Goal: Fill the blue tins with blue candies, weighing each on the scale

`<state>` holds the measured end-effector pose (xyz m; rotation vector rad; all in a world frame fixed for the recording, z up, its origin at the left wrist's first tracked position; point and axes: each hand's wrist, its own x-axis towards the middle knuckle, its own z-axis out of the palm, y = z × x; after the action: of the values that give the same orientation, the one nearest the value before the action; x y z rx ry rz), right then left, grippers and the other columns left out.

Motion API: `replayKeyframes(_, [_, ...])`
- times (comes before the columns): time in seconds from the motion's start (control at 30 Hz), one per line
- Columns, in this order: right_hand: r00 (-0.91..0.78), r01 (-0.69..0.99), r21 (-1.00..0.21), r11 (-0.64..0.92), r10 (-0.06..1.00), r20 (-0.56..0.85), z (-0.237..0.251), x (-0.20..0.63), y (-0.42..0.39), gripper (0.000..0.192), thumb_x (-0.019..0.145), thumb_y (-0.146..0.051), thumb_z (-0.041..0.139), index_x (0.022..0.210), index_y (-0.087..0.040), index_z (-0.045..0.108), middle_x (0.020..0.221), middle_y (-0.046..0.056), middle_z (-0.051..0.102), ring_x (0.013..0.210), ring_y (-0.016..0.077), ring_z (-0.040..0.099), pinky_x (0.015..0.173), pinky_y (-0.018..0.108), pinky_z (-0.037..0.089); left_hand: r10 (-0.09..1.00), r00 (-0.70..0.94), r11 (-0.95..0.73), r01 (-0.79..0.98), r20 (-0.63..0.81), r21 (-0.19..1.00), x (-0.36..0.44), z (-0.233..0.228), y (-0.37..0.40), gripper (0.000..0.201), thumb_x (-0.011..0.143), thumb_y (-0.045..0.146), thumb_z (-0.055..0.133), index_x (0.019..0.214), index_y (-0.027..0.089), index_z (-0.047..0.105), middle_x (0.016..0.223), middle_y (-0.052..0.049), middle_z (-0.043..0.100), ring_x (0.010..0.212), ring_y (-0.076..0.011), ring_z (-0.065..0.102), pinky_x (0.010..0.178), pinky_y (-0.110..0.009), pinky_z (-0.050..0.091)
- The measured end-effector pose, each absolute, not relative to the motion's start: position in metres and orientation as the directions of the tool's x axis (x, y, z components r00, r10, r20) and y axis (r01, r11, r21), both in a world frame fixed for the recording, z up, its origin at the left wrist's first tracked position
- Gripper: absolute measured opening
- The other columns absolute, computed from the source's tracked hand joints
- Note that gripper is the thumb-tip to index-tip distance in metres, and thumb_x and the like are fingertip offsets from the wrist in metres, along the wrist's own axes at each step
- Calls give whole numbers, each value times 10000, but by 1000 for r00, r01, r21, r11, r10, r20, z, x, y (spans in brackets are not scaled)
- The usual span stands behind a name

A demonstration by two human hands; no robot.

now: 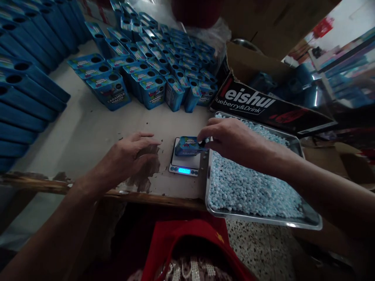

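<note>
Tabletop (88, 128): right hand (234, 142) touches tin (189, 145) on scale (185, 162); left hand (129, 156) rests flat.

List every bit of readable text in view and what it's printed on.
"CARAMELO MACIZO": front of the standing blue tins.
"eishui" and "lueberry&Drink", cut off at the left: black cardboard box flap.
Label on the tin on the scale: too blurred to read.
Scale display: lit, digits unreadable.
</note>
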<state>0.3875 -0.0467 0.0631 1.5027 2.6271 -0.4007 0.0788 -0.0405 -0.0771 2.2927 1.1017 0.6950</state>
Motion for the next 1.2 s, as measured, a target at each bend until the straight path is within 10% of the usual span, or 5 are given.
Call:
replayKeyframes(0.53, [-453,790,-550,270,862,-228,63,411,-28,144,909,-200,696,980,-212,821,819,-4,746,729,142,643,663,258,475,809,556,-538,572,190,619,82,-72,-43,346,988,443,612,1240,269,772,1394,-107,711,1192,-289,738,1044,-458,619])
replayKeyframes(0.93, [-515,834,-283,474,852,-94,62,388,-45,286,867,-37,579,919,-194,812,914,17,751,833,165,662,766,297,448,823,544,-511,585,162,631,84,-73,-43,316,965,427,636,1216,301,779,1402,-83,710,1173,-284,745,1067,-453,604])
replayKeyframes(1.2, [-391,831,-432,349,920,-8,79,403,-50,245,877,-65,607,938,-198,804,918,26,769,872,185,680,831,319,507,840,487,-520,597,239,611,110,-51,-48,556,913,392,800,1438,292,646,1411,-64,712,1307,-307,685,1145,-451,561])
